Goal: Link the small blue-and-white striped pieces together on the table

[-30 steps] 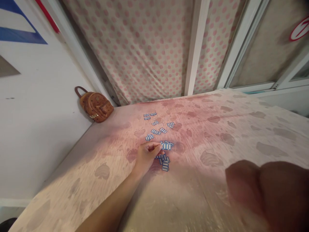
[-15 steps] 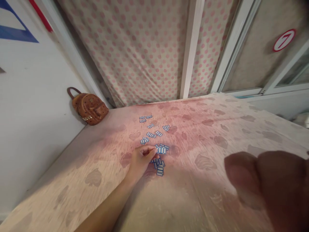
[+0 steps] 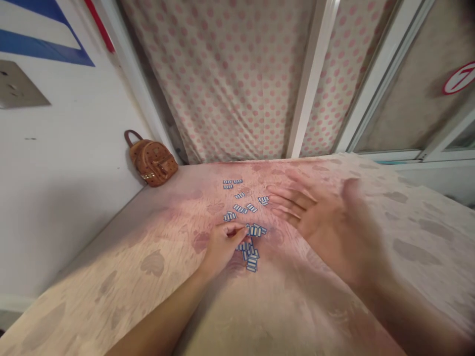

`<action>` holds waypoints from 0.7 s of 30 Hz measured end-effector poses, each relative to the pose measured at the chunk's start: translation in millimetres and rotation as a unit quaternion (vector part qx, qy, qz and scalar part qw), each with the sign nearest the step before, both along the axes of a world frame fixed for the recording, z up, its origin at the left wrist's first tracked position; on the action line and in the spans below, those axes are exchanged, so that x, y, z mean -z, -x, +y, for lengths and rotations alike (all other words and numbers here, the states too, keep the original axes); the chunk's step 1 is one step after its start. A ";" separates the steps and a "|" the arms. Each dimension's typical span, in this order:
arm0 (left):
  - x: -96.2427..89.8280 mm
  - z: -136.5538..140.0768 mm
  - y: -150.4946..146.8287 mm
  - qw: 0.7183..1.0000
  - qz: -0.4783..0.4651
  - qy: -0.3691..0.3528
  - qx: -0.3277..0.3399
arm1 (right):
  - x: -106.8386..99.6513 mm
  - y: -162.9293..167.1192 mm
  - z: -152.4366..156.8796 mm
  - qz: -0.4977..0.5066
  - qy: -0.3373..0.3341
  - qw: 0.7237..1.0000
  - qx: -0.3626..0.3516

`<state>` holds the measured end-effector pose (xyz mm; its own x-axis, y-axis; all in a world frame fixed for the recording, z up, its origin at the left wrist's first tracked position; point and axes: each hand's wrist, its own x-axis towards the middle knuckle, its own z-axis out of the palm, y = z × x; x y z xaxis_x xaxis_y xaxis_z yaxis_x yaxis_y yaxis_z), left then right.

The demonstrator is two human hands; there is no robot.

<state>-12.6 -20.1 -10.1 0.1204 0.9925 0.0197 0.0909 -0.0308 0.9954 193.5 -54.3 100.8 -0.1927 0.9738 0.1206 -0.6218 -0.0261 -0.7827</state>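
Observation:
My left hand (image 3: 225, 243) is low over the table, thumb and forefinger pinched at the edge of a small blue-and-white striped piece (image 3: 256, 231). Just below it, a pile of similar pieces (image 3: 252, 261) overlaps, partly hidden by the hand. Farther off lie several more striped pieces (image 3: 240, 209), some single and some in small clusters. My right hand (image 3: 322, 222) is raised on the right, palm showing and fingers spread, somewhat blurred, with nothing in it. Its fingertips appear close to one far cluster (image 3: 263, 200); whether they touch it I cannot tell.
A patterned cloth (image 3: 152, 264) covers the table. At the back left corner a small brown backpack-shaped bag (image 3: 156, 162) leans by the white wall (image 3: 85, 163). A polka-dot curtain (image 3: 237, 89) and a window frame (image 3: 313, 74) stand behind the table.
My right hand has come from the lower right, where it was a dark blur, inward over the table with fingers spread. My left hand keeps its pinch. The whole view has shifted slightly.

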 end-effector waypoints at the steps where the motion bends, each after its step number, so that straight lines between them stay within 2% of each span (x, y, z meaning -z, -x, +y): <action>1: 0.8 0.4 -0.1 1.000 0.000 0.000 -0.002 | 8.1 0.2 5.6 -0.004 -0.007 1.000 0.004; 2: 1.2 0.7 -0.3 1.000 -0.002 0.002 -0.004 | 18.6 -0.3 12.3 -0.012 -0.013 1.000 0.011; 6: -1.0 0.6 -0.4 1.000 -0.027 0.014 -0.004 | 66.9 -7.8 37.8 -0.011 0.030 0.999 0.017; 9: -4.1 0.0 0.2 0.999 -0.027 0.018 -0.003 | 89.0 -14.5 45.0 -0.010 0.050 0.999 -0.005; 16: -7.4 0.3 1.6 0.999 -0.043 0.020 -0.009 | 95.3 -16.7 42.6 0.005 0.053 0.999 -0.004; 21: -9.4 1.0 3.2 0.999 -0.018 0.017 -0.035 | 100.1 -15.9 42.9 -0.002 0.045 0.999 -0.018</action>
